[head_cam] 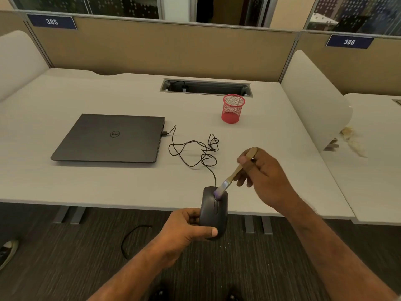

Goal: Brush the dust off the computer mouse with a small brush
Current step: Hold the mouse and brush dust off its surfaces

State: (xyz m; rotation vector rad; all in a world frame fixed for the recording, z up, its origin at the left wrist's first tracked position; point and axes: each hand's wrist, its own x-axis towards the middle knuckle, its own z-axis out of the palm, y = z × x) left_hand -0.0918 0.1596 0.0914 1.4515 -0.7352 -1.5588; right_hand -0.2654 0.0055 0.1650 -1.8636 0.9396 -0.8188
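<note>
Head view: left hand clasps mouse; right hand pinches brush (bristles on wheel).

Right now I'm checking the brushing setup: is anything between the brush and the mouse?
Nothing visible. The right hand holds the brush with its bristles already on the front of the mouse, near the scroll wheel. The left hand grips the mouse's rear and side, clear of the bristles.

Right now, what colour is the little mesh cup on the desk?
Red; the mesh pen cup shows clearly in the head view.
</note>
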